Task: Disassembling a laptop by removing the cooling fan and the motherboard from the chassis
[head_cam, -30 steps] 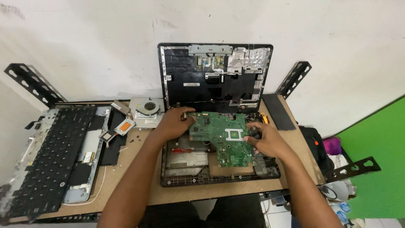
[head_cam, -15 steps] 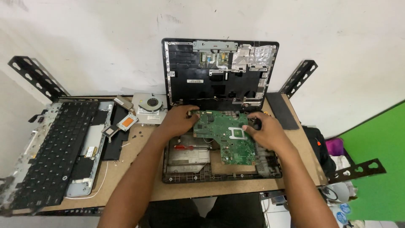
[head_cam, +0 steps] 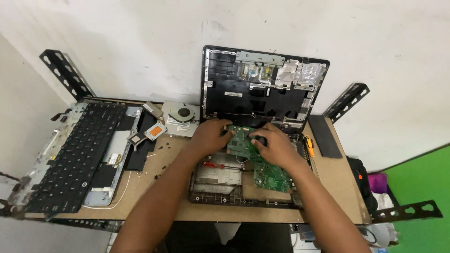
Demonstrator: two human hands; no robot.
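as before, hands (head_cam: 215, 136) gripping motherboard (head_cam: 255, 157), camera nearer

One green motherboard (head_cam: 262, 161), one laptop base (head_cam: 220, 187), one keyboard (head_cam: 70, 154), one cooling fan (head_cam: 182, 114), two screwdrivers, red-handled (head_cam: 216, 165) and orange-handled (head_cam: 309, 145), two hands (head_cam: 213, 136) (head_cam: 274, 145)

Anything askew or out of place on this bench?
Yes: the green circuit board sits skewed in the open laptop base, with the left hand and right hand on it. Small dark bits, maybe screws, lie scattered on the table.
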